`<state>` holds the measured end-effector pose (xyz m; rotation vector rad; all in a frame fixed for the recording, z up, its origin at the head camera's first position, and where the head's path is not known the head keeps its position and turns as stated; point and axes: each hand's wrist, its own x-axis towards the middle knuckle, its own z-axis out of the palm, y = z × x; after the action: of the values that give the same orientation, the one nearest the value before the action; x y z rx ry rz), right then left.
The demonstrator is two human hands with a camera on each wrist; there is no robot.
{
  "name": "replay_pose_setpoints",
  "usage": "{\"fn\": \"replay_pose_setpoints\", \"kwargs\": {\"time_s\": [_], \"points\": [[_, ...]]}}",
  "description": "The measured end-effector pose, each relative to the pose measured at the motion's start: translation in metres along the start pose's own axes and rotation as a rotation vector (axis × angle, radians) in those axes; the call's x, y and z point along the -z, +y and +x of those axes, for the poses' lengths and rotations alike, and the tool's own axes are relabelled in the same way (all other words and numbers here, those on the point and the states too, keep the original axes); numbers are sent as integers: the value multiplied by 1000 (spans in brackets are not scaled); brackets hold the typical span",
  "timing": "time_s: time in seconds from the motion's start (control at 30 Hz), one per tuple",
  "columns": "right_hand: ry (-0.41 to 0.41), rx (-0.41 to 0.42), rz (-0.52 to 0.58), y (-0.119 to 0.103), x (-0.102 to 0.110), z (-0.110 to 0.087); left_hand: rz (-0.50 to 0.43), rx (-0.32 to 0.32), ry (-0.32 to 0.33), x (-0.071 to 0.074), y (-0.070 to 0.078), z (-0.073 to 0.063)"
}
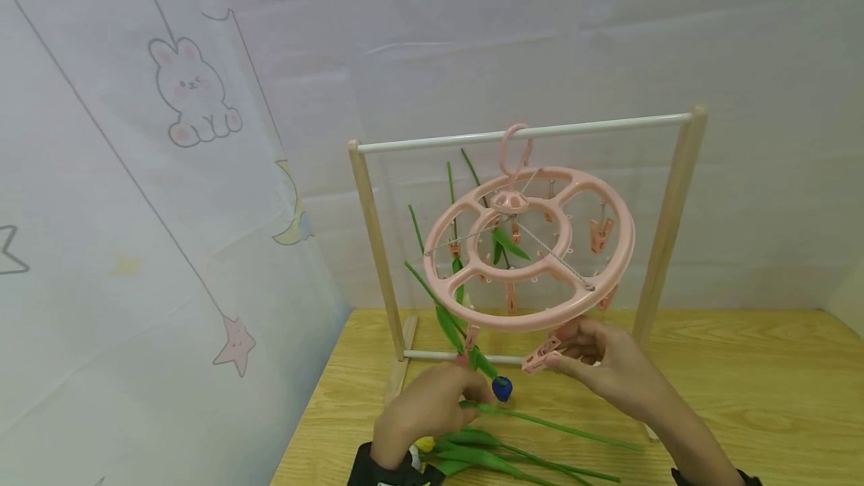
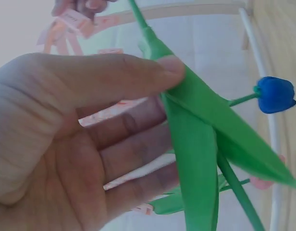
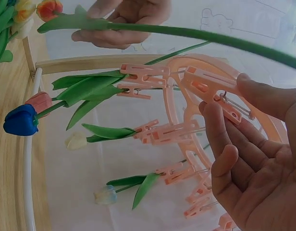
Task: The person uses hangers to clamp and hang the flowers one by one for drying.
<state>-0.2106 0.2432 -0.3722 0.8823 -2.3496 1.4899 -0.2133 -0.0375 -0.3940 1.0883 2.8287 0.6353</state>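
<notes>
My left hand [image 1: 435, 405] pinches an artificial tulip by its leaves [image 2: 193, 159], thumb on one side and fingers behind. In the right wrist view its orange-red bloom [image 3: 49, 9] points left and its green stem [image 3: 201, 36] runs right, in front of the rack. My right hand [image 1: 610, 367] holds a pink clothespin [image 3: 201, 86] between thumb and fingers at the near edge of a round pink drying hanger [image 1: 526, 321]. Other clothespins hold hanging tulips, including a blue one [image 1: 502, 388], a pink one [image 3: 41, 102] and a cream one [image 3: 76, 141].
The hanger's hook [image 1: 516, 145] hangs from the white top bar [image 1: 607, 126] of a wooden-legged stand. More tulips with green stems [image 1: 540, 462] lie on the wooden table [image 1: 756, 381] in front. Behind stands a pale cloth backdrop [image 1: 466, 43] with cartoon drawings at left.
</notes>
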Motion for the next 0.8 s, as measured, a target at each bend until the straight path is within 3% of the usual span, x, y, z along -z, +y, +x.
{"fn": "replay_pose_setpoints", "kwargs": {"time_s": [0.17,0.47,0.6,0.8], "points": [[-7,3,4,0,-1,0,-57,-62,63,6,3,-1],[6,13,-65,-1,-1,1,-215,-97,299,5,11,3],[4,-4,-31,-1,-5,2,-272,-118,383,2,12,5],[19,73,64,1,-12,4,-319,-141,440,-1,14,9]]}}
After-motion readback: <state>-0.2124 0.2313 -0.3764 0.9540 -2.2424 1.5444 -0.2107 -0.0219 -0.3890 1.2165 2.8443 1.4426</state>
